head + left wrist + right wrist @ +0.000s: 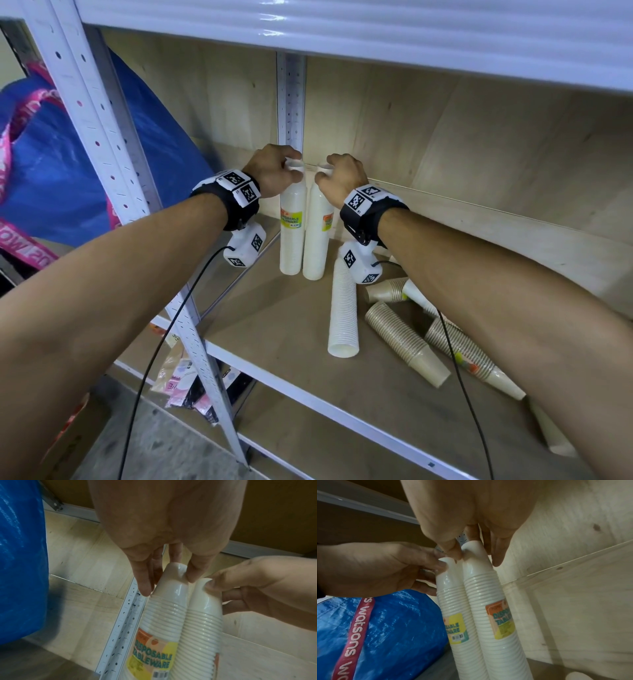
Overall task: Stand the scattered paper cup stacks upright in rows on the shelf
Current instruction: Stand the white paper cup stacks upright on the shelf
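Two tall white cup stacks stand upright side by side in the shelf's back left corner. My left hand (pixel 291 169) (pixel 169 581) grips the top of the left stack (pixel 292 236) (pixel 163 616) (pixel 452 601). My right hand (pixel 325 173) (pixel 475 555) pinches the top of the right stack (pixel 317 243) (pixel 204 623) (pixel 484 596). The stacks touch each other. Another white stack (pixel 342 308) lies on the shelf board (pixel 274 325). Brown stacks (pixel 404 342) (pixel 462 353) lie scattered to its right, partly hidden under my right forearm.
A white steel upright (pixel 102 137) stands at the shelf's left front, and the upper shelf (pixel 376 27) overhangs the hands. A blue bag (pixel 68 154) sits left of the rack. Packets (pixel 181 373) lie on the floor below. Black cables hang from both wrists.
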`<state>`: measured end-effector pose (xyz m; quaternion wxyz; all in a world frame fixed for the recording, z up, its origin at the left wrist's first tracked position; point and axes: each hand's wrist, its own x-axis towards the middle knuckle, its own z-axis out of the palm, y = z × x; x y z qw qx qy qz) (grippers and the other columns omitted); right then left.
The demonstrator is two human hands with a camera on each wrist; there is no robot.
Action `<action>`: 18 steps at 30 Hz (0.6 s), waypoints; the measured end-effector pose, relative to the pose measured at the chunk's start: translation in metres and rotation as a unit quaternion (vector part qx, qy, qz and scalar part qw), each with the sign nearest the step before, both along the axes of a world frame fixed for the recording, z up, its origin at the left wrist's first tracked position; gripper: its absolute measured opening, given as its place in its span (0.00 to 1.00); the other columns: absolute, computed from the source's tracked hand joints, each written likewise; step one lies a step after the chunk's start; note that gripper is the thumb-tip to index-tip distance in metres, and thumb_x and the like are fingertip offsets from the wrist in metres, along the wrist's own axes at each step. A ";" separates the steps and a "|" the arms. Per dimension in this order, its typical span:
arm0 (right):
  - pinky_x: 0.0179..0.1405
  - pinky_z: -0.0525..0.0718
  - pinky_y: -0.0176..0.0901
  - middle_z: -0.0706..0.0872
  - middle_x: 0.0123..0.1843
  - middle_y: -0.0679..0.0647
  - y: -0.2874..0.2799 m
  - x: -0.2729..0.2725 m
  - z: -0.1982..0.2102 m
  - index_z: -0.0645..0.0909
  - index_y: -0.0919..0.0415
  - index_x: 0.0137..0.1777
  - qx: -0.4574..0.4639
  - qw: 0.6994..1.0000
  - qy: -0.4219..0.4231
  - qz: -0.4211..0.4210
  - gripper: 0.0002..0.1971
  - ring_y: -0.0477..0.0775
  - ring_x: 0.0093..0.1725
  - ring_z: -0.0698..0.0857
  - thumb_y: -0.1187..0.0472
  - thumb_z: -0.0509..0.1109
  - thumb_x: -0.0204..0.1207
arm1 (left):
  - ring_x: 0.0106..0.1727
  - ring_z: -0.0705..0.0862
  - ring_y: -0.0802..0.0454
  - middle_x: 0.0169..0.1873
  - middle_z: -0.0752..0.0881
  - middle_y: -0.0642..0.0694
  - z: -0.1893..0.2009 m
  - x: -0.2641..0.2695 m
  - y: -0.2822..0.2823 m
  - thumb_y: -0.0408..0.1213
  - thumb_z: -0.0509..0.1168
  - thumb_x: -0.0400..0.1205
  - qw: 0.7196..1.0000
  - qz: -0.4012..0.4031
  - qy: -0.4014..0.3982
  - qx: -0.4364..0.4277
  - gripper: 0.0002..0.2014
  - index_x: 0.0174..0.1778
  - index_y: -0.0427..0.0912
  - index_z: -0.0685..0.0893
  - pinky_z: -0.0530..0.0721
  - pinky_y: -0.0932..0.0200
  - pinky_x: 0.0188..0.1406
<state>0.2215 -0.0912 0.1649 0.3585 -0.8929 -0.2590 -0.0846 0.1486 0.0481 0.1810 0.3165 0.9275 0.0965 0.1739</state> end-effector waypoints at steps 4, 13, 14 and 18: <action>0.65 0.79 0.44 0.81 0.72 0.58 0.000 0.001 -0.002 0.74 0.62 0.75 -0.002 1.000 -0.010 0.012 0.24 0.60 0.69 0.80 0.55 0.68 0.81 | 0.50 0.83 0.45 0.58 0.86 0.42 0.000 -0.001 0.000 0.36 0.69 0.80 1.000 -0.004 -0.004 -0.003 0.16 0.65 0.41 0.84 0.84 0.52 0.57; 0.63 0.78 0.43 0.80 0.72 0.58 0.000 0.002 -0.002 0.75 0.64 0.74 -0.014 1.000 -0.019 0.014 0.23 0.60 0.69 0.80 0.58 0.68 0.80 | 0.56 0.85 0.41 0.60 0.86 0.41 0.001 -0.003 0.001 0.35 0.70 0.80 1.000 -0.008 0.002 -0.018 0.16 0.63 0.39 0.85 0.85 0.42 0.60; 0.61 0.79 0.43 0.81 0.71 0.59 0.001 0.003 -0.002 0.75 0.64 0.74 -0.013 1.000 -0.019 0.010 0.24 0.60 0.68 0.81 0.57 0.69 0.79 | 0.56 0.85 0.40 0.59 0.86 0.40 0.001 -0.002 0.000 0.35 0.70 0.80 1.000 -0.009 0.001 -0.017 0.15 0.63 0.38 0.85 0.85 0.42 0.59; 0.61 0.79 0.42 0.81 0.71 0.58 0.001 0.003 -0.003 0.75 0.64 0.74 -0.001 1.000 -0.015 0.007 0.24 0.60 0.67 0.81 0.57 0.68 0.79 | 0.55 0.85 0.39 0.58 0.86 0.39 0.001 -0.002 0.000 0.35 0.69 0.80 1.000 -0.007 -0.001 -0.018 0.14 0.61 0.37 0.86 0.85 0.41 0.59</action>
